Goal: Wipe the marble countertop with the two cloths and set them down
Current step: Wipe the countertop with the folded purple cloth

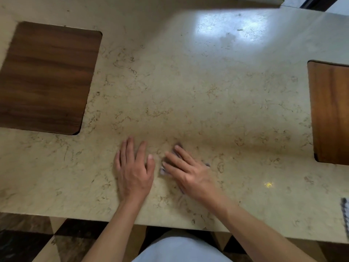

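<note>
The beige veined marble countertop [188, 91] fills the view. My right hand [188, 171] lies flat with fingers spread, pressing a small grey-blue cloth [163, 170] onto the marble; only the cloth's edges show around the fingers. My left hand [134, 167] lies flat on the marble just to the left, fingers together; whether anything lies under it is hidden. No second cloth is visible under it. A dark-edged fabric piece [345, 216] shows at the right edge.
A dark wooden inset panel [47, 78] sits at the left and a lighter wooden one [332, 112] at the right. The counter's near edge [170, 225] runs below my wrists. A bright glare patch [230, 25] lies far back.
</note>
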Available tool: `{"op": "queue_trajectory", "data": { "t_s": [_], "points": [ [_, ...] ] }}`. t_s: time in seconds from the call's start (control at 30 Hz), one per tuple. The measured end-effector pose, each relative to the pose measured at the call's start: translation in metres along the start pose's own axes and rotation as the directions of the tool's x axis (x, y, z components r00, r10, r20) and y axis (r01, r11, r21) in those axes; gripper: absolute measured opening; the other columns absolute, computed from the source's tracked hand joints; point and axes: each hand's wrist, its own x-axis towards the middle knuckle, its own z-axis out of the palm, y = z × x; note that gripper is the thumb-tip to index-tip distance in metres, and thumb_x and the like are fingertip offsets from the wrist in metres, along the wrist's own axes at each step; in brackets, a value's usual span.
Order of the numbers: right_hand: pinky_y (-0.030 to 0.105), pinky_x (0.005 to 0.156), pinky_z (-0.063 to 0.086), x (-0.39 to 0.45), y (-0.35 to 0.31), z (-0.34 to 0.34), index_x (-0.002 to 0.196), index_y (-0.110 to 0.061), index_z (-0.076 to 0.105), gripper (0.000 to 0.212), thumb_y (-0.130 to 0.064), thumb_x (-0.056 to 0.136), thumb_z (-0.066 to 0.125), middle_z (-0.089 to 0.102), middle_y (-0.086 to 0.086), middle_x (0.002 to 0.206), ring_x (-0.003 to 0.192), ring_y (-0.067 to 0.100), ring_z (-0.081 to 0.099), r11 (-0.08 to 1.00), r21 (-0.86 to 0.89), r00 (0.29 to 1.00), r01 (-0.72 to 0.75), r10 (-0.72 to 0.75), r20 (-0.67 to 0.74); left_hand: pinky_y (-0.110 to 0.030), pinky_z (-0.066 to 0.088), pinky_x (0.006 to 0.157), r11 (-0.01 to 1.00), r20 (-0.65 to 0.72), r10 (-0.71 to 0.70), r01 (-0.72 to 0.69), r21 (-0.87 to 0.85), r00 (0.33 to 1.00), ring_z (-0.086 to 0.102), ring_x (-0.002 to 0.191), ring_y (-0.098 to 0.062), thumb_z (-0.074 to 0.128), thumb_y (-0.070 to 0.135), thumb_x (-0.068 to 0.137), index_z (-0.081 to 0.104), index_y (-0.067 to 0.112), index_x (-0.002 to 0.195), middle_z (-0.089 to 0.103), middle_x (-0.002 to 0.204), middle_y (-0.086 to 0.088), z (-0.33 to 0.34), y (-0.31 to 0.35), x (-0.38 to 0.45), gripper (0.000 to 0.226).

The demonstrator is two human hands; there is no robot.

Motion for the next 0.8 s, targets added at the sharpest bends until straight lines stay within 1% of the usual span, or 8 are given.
{"op": "queue_trajectory", "data": {
  "t_s": [0.07, 0.13, 0.23, 0.3, 0.57, 0.67, 0.73, 0.8],
  "points": [
    [0.046, 0.099, 0.055, -0.035, 0.019, -0.011, 0.137, -0.021, 0.062, 0.037, -0.020, 0.101, 0.061, 0.046, 0.004, 0.155, 0.148, 0.029, 0.036, 1.000, -0.029, 1.000, 0.000, 0.000, 0.000, -0.045, 0.014, 0.122, 1.000, 0.023, -0.001, 0.001, 0.005, 1.000, 0.017, 0.153, -0.026, 0.028, 0.046, 0.103, 0.038, 0.024, 0.148, 0.028, 0.163, -0.011, -0.002, 0.001, 0.000, 0.052],
    [0.047, 0.094, 0.058, -0.048, 0.052, -0.034, 0.132, -0.018, 0.066, 0.031, -0.022, 0.102, 0.059, 0.053, 0.008, 0.150, 0.145, 0.032, 0.040, 0.978, -0.084, 0.980, -0.191, 0.185, -0.071, -0.043, 0.011, 0.123, 1.000, 0.050, -0.010, 0.011, -0.027, 0.999, 0.015, 0.153, -0.025, 0.033, 0.044, 0.103, 0.037, 0.024, 0.149, 0.025, 0.164, -0.009, -0.005, 0.001, 0.000, 0.050],
    [0.054, 0.104, 0.050, -0.013, 0.100, -0.060, 0.127, -0.011, 0.068, 0.034, -0.030, 0.106, 0.050, 0.058, 0.014, 0.143, 0.142, 0.041, 0.042, 0.794, -0.092, 0.792, -0.601, 0.577, -0.199, -0.041, 0.015, 0.122, 0.981, 0.031, -0.060, 0.065, -0.181, 0.998, 0.024, 0.150, -0.023, 0.042, 0.033, 0.101, 0.044, 0.017, 0.145, 0.035, 0.159, -0.007, -0.010, -0.004, 0.004, 0.047],
    [0.056, 0.113, 0.039, 0.030, 0.104, -0.061, 0.131, -0.015, 0.063, 0.035, -0.033, 0.107, 0.045, 0.051, 0.010, 0.149, 0.144, 0.041, 0.035, 0.689, -0.086, 0.687, -0.720, 0.689, -0.232, -0.042, 0.019, 0.119, 0.979, -0.021, -0.059, 0.054, -0.194, 0.998, 0.031, 0.146, -0.024, 0.044, 0.031, 0.098, 0.045, 0.015, 0.142, 0.043, 0.154, -0.008, -0.013, -0.010, 0.007, 0.047],
    [0.055, 0.112, 0.041, 0.021, -0.079, 0.028, 0.130, -0.020, 0.066, 0.029, -0.023, 0.101, 0.061, 0.053, 0.005, 0.150, 0.148, 0.038, 0.032, 0.973, 0.021, 0.972, -0.230, 0.231, -0.051, -0.053, 0.027, 0.112, 0.989, 0.017, 0.083, -0.085, 0.118, 0.996, 0.031, 0.144, -0.033, 0.036, 0.041, 0.096, 0.043, 0.016, 0.141, 0.038, 0.155, -0.013, -0.013, -0.060, 0.047, 0.052],
    [0.050, 0.115, 0.038, -0.033, -0.068, 0.017, 0.138, -0.021, 0.059, 0.036, -0.022, 0.101, 0.061, 0.045, 0.004, 0.157, 0.151, 0.031, 0.029, 0.998, 0.046, 0.999, -0.034, 0.032, 0.037, -0.052, 0.025, 0.113, 0.985, 0.004, 0.110, -0.109, 0.132, 0.994, 0.028, 0.145, -0.033, 0.032, 0.043, 0.099, 0.039, 0.017, 0.144, 0.036, 0.155, -0.014, -0.008, -0.064, 0.048, 0.053],
    [0.049, 0.112, 0.044, -0.047, -0.024, -0.010, 0.135, -0.020, 0.062, 0.038, -0.021, 0.097, 0.067, 0.045, 0.004, 0.155, 0.149, 0.031, 0.033, 0.987, -0.022, 0.987, -0.160, 0.159, -0.028, -0.050, 0.022, 0.115, 0.986, -0.011, 0.109, -0.107, 0.128, 0.994, 0.027, 0.146, -0.032, 0.032, 0.042, 0.099, 0.038, 0.017, 0.145, 0.035, 0.156, -0.013, -0.006, -0.064, 0.046, 0.052],
    [0.052, 0.104, 0.052, -0.043, 0.032, -0.042, 0.129, -0.019, 0.064, 0.033, -0.019, 0.096, 0.066, 0.050, 0.003, 0.151, 0.142, 0.036, 0.043, 0.885, -0.048, 0.880, -0.462, 0.452, -0.146, -0.048, 0.019, 0.115, 0.985, -0.021, 0.112, -0.109, 0.131, 0.993, 0.026, 0.146, -0.032, 0.034, 0.040, 0.099, 0.037, 0.017, 0.145, 0.034, 0.156, -0.012, -0.005, -0.063, 0.046, 0.052]
  ]
}}
